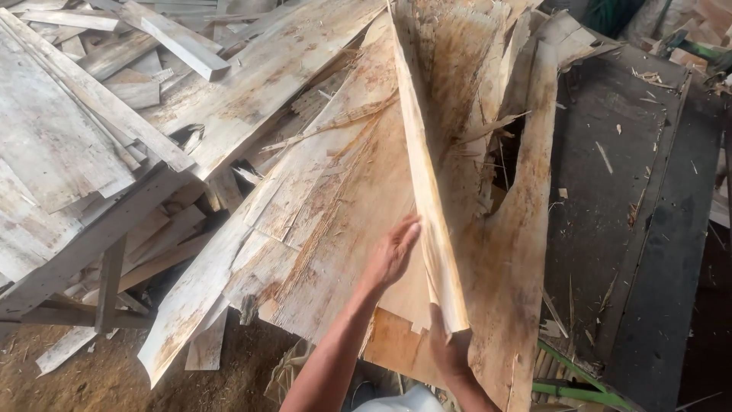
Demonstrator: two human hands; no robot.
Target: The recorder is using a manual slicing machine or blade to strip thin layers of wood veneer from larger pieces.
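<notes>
A great heap of pale veneer sheets (305, 198) fills most of the view, ragged and split, sloping down from a stack of grey boards (69, 145) on the left toward a dark flat machine bed (633, 229) on the right. Sawdust floor (76, 374) shows below.

On top of the heap one thin veneer sheet (423, 175) is folded upward, so its edge stands as a long ridge running from near the person to the far top of the pile. A torn gap (507, 164) opens just right of it.

The left hand (390, 255) lies flat against the sheet's left face, fingers pressed together and pointing up. The right hand (450, 352) grips the sheet's lower corner from beneath — thumb and fingers closed on it, though mostly hidden.

I'd worry about the sheet — it looks brittle and already cracked, so bending it further could snap it along the grain. The splintered edges could also cut a bare palm sliding along them.
</notes>
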